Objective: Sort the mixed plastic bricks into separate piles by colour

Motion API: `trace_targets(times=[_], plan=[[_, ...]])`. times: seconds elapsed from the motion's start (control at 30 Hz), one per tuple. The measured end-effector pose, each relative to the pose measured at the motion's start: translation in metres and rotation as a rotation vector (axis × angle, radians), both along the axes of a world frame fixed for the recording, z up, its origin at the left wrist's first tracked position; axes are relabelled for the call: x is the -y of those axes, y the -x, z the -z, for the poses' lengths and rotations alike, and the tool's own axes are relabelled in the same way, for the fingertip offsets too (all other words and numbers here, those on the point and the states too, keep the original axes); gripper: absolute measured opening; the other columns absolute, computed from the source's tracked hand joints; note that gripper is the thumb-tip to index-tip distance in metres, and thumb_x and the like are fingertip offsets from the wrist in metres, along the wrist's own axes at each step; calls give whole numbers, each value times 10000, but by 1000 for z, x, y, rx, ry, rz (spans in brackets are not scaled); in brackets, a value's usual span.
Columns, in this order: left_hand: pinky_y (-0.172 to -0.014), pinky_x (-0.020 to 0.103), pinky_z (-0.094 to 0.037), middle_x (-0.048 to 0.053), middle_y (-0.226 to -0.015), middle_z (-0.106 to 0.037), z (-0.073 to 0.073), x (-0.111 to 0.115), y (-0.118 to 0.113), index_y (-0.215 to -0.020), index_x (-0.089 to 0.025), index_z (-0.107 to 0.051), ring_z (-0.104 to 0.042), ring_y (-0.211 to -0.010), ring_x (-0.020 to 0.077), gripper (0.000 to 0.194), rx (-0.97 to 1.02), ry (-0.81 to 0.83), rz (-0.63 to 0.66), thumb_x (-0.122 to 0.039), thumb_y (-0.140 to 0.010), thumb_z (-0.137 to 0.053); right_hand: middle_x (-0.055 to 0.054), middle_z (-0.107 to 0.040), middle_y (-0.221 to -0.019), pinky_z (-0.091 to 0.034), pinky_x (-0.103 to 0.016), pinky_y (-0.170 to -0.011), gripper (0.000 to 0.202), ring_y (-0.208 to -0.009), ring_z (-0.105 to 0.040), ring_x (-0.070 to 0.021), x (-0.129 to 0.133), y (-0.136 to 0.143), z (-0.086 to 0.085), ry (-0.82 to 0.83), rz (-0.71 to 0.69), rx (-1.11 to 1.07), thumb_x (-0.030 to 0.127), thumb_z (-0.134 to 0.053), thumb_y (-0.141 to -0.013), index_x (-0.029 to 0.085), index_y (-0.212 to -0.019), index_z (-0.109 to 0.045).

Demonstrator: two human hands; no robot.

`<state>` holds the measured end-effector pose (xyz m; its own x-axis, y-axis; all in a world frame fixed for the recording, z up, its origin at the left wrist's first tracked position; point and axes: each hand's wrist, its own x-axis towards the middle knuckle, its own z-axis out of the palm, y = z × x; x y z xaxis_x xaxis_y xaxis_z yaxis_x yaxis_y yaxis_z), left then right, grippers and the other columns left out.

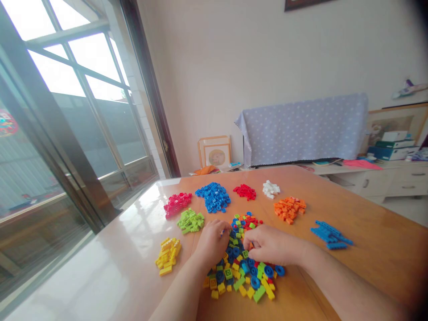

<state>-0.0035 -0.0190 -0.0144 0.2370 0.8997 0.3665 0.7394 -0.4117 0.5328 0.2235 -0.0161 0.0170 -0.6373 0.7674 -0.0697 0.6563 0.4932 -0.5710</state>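
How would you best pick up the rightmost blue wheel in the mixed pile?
Probably grip that blue wheel by its round rim's near and far sides, coming from the right: it sits at the right edge of the mixed pile, another blue wheel close on its left.

1. On our left we see tall glass panes in metal frames, with a round red decoration at the far edge.
2. Ahead of us, a pale wall bears a dark frame, cut off at the top.
3. We see two smaller framed pictures left of a dotted grey-blue cloth.
4. On our right, a white cabinet carries a pink cloth and stacked boxes.
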Motion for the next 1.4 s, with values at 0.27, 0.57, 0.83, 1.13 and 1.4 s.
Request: trace_targets(times=[0.27,0.57,0.83,1.13,1.4], plan=[[-847,308,-462,72,-974,-656,2,2,-5,-943,-243,-730,-596,-953,217,233,-97,14,3,-195,-834,-529,15,-622,-682,-253,-211,-521,152,-618,-496,-122,0,5,5,-59,11,44,190,-613,-710,225,-830,-700],[-815,286,-445,65,-967,-660,0,0,-2,-899,-237,-725,-600,-930,206,230,-139,28,-58,-184,-851,-506,9,-661,-713,-250,-225,-532,127,-635,-523,-130,-2,4,3,-125,43,83,208,-598,-724,222,-814,-686],[-818,298,-412,56,-949,-666,6,-5,-1,-873,-210,-685,-575,-918,209,136,-186,-11,-225,-217,-836,-554,9,-655,-732,-290,-202,-516,140,-644,-535,-121,-6,0,4,-73,72,25,233,-582,-745,204,-842,-679],[-877,311,-403,56,-887,-640,8,-7,-1,-740,-219,-718,-565,-884,200,154,-214,35,-321,-242,-822,-590,14,-641,-713,-280,-203,-510,121,-641,-534,-120,-5,-1,5,-76,90,-9,243,-582,-752,202,-825,-671],[-892,342,-390,45,-999,-670,-2,-7,6,-872,-250,-726,-527,-1024,240,146,-162,-82,-396,-265,-850,-582,12,-619,-686,-276,-205,-522,109,-613,-502,-114,-6,0,6,-94,83,-52,285,-589,-782,202,-794,-658]])
